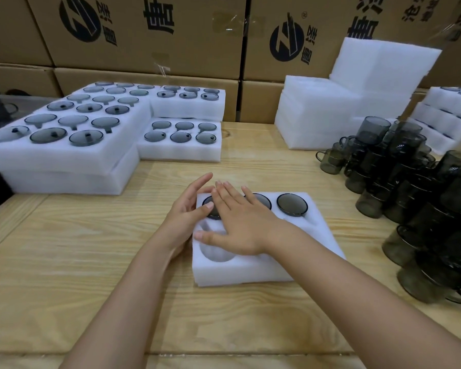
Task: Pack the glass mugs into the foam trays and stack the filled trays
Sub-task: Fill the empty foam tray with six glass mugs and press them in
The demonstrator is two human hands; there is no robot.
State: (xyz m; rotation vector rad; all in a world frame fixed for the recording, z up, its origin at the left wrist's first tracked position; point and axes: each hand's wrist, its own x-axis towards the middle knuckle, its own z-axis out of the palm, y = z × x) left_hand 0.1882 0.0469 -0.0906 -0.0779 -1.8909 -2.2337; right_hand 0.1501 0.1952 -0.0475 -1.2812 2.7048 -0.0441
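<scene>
**Cartons** (144,35): printed cardboard, walled up behind the desk.

**Desk** (91,262): pale wood, carries everything below.

**Filled trays** (64,161): white foam, stacked far left, clear of the work area; each pocket shows a grey glass rim.

**Empty foam trays** (317,115): piled far right, near at hand as supply.

**Loose glass mugs** (399,182): smoky, heaped at the right edge beside the working hand.

**Working tray** (250,270): centre of desk. Its back row holds mugs, the right one (292,204) in plain sight; a near pocket (216,253) is vacant.

**Right hand** (240,225): flat over the back-left mug, probably seating it. Its fingers (225,194) are straight and together, gripping nothing.

**Left hand** (184,222): at the tray's left edge, likely steadying it, fingers loosely spread.
</scene>
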